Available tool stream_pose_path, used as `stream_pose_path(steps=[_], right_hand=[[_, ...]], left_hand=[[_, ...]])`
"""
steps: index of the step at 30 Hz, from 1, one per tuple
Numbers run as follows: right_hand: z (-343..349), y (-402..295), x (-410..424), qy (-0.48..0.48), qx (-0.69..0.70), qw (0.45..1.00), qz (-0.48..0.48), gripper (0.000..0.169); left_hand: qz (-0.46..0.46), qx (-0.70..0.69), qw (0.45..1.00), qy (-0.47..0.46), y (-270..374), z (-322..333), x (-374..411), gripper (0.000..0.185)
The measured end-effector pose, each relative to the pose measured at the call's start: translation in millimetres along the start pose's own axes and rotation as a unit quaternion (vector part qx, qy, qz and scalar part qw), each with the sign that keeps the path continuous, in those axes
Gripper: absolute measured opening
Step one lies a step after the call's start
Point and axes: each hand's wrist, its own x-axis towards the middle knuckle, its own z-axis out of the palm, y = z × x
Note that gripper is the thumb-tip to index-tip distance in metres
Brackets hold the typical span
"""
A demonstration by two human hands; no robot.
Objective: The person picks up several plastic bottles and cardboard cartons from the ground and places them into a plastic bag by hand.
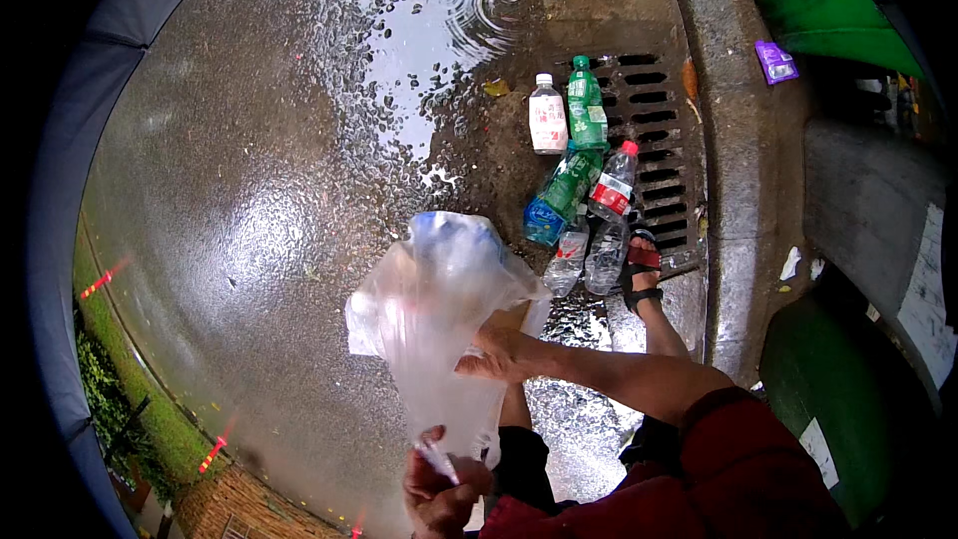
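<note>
A translucent white plastic bag point(434, 299), bulging with contents, hangs before me. My left hand point(449, 486) grips its gathered upper end near the bottom of the view, with a thin pale strip showing between the fingers. Against the bag's side is my right hand point(494, 355); its fingertips are partly hidden by the plastic, so their grip is unclear. Something brown point(516, 314) shows beside that wrist. Blue and white shapes are blurred inside the bag. Beyond it, several plastic bottles lie on the ground, among them a green bottle point(587, 105) and a red-capped clear bottle point(615, 180).
A slotted drain grate point(650, 118) runs along the concrete curb point(730, 165). My sandalled foot point(642, 269) stands by the bottles. Rain ripples a puddle point(419, 30) on the wet pavement. Green bins point(823, 0) and a purple packet point(777, 64) are at right.
</note>
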Motion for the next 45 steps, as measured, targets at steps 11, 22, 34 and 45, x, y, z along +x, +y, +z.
stream_pose_path(steps=[11,22,34,45], right_hand=[[-120,224,25,0.489,-0.079,0.833,0.245,0.061],[-125,172,-25,0.446,-0.035,0.865,0.227,0.056],[-78,-22,-31,-0.113,0.199,0.963,0.141,0.066],[-170,175,11,0.182,-0.502,0.836,0.124,0.047]], left_hand=[[0.062,-0.054,0.996,-0.013,7,-13,29,0.062],[0.069,-0.035,0.997,-0.008,17,-7,46,0.063],[0.048,-0.057,0.997,-0.006,12,1,39,0.061],[0.170,-0.127,0.967,0.139,7,-9,49,0.070]])
